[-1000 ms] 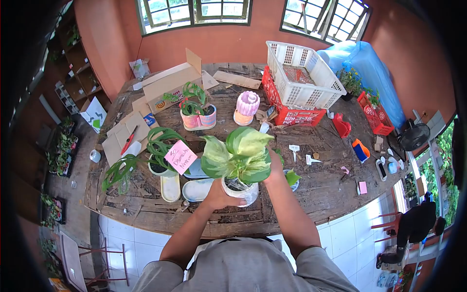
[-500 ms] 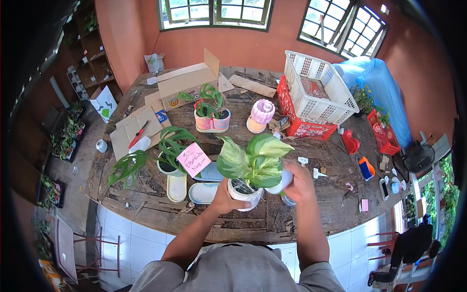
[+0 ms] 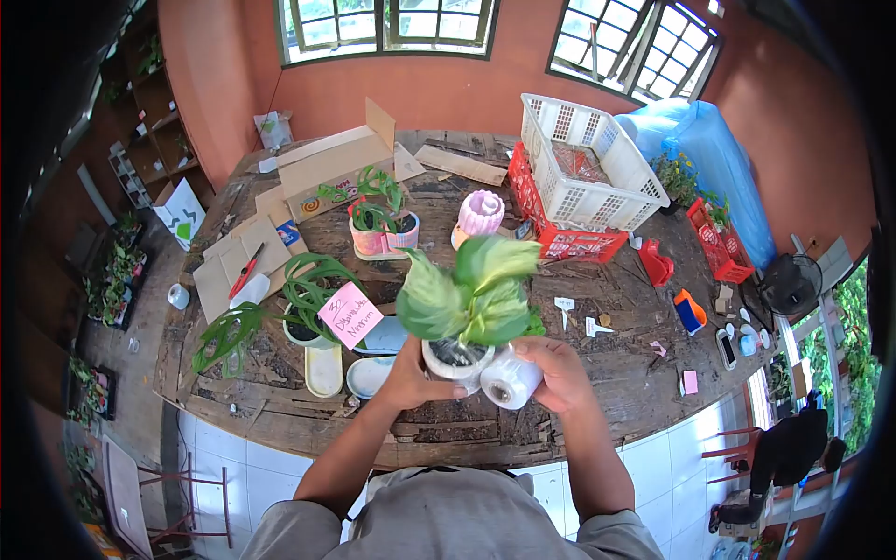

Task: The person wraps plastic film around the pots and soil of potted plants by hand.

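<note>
My left hand (image 3: 407, 378) is closed round the side of a small white plant pot (image 3: 456, 360). Variegated green and cream leaves (image 3: 471, 294) rise from the pot, slightly blurred. On the pot's right side, my right hand (image 3: 553, 371) grips a roll of clear plastic wrap (image 3: 511, 380), its round end facing me. The roll is against or very close to the pot. Left of the hands, a pink note (image 3: 350, 315) with handwriting stands by another potted plant (image 3: 306, 317) with long split leaves. Pale oval trays (image 3: 324, 371) lie beside it.
Farther back are a planter (image 3: 384, 235), a pink ribbed pot (image 3: 481, 213) and an open cardboard box (image 3: 336, 168). A red cutter (image 3: 245, 278) lies on cardboard at left. White and red crates (image 3: 597, 168) are stacked at right. A person (image 3: 784, 457) is bent over at far right.
The roll has come round from the pot's right side to its near right, turning its end toward me. The pot has shifted slightly left in view, and the whole scene has shifted left too.
</note>
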`<state>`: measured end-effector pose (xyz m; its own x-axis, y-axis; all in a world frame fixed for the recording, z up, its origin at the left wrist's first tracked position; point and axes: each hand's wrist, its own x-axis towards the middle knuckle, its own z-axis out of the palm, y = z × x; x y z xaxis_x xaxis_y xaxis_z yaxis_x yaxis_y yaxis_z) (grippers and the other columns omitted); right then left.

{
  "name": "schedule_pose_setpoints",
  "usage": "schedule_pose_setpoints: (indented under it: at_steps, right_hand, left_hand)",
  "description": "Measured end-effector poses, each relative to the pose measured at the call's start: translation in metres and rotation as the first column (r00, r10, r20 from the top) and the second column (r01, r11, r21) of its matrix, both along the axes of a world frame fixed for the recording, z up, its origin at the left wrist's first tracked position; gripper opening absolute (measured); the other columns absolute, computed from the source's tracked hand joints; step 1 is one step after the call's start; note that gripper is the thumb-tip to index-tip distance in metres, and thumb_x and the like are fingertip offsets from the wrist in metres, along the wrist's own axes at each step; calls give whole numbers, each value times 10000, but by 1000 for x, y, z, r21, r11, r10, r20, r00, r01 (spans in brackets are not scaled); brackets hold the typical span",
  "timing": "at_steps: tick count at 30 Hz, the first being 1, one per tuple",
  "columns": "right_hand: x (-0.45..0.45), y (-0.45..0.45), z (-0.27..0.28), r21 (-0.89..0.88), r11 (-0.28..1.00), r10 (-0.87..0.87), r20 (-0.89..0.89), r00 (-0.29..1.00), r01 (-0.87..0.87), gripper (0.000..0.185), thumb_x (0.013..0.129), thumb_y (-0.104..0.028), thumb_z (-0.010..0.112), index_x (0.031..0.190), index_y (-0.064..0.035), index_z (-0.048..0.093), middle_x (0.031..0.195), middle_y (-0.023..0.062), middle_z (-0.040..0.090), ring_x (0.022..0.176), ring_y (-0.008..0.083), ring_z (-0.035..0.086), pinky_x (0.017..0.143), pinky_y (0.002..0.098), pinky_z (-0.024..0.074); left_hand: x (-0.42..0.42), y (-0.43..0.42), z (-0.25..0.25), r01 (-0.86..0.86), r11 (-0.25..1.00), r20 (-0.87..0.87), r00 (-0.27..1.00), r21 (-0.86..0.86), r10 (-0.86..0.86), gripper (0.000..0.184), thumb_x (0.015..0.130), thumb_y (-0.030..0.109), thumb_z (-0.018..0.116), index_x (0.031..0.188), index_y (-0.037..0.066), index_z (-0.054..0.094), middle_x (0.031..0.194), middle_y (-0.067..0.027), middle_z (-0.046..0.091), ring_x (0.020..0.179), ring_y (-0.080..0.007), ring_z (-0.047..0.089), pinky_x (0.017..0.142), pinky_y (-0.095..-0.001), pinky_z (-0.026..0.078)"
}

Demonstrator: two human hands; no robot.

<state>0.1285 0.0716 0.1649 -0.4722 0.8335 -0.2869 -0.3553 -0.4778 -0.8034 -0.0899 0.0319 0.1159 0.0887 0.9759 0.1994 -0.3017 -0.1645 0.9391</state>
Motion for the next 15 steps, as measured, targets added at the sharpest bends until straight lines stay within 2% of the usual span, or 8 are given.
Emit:
schedule_pose_setpoints:
  at_steps: [1,2,3,5,7,9,10,15]
  right_hand:
    - [2,1,-1,16,998,63,-6,998,-63,203,816,-66,605,976,59,622,903,124,647,794,198,633,712,328,514]
    - [1,0,-2,16,998,62,-6,998,-62,203,816,-66,605,976,59,622,903,124,647,794,198,633,712,328,514]
    - [-3,-2,-3,4,999,45,-17,999,-45,212,819,-72,606,984,60,620,900,121,648,795,192,632,705,320,515]
    - [-7,-1,-4,1,1000,29,-30,999,-29,221,821,-77,607,993,61,618,898,118,648,797,187,630,699,312,515]
    - [-7,-2,-6,-17,1000,20,-56,998,-21,261,806,-51,627,1052,36,605,921,106,642,809,158,622,699,284,509]
    - [-6,-12,3,68,994,91,0,996,-91,296,801,-35,634,1089,17,586,944,92,632,816,142,614,704,269,504]
    - [-5,-16,5,146,976,157,63,986,-164,339,796,-19,641,1126,-2,567,967,78,622,822,125,606,709,255,499]
    - [-10,-31,-12,269,923,212,238,948,-274,413,791,-9,649,1178,-38,507,1008,16,582,882,97,573,724,240,484]
  left_hand:
    - [-7,-2,7,49,998,-103,993,-28,-51,835,503,107,852,1218,-6,438,1144,-101,541,1032,-194,533,928,-343,403]
    - [-15,4,-8,-24,982,-429,897,190,105,838,490,105,852,1216,-7,449,1074,-75,581,979,-184,557,907,-337,417]
    - [-15,4,-4,-23,981,-431,896,192,106,838,490,105,852,1216,-7,449,1074,-75,581,979,-184,557,907,-337,417]
    - [-15,6,9,70,998,-141,988,-3,-69,930,457,136,860,1255,-15,406,1187,-106,511,1056,-189,512,933,-333,393]
    - [-17,11,-1,59,998,-197,979,22,-53,939,449,133,861,1256,-13,405,1193,-107,500,1058,-191,505,936,-335,388]
    - [-14,11,-4,-157,970,-282,937,185,206,920,448,126,857,1242,-20,416,1159,-102,520,1036,-188,514,929,-332,393]
    - [-11,12,-1,-199,971,-164,962,134,220,890,453,121,851,1224,-24,431,1087,-84,557,994,-185,536,912,-330,405]
    - [-16,16,7,-232,957,-95,963,174,251,736,487,111,836,1136,-9,509,1047,-83,591,950,-185,568,863,-327,442]
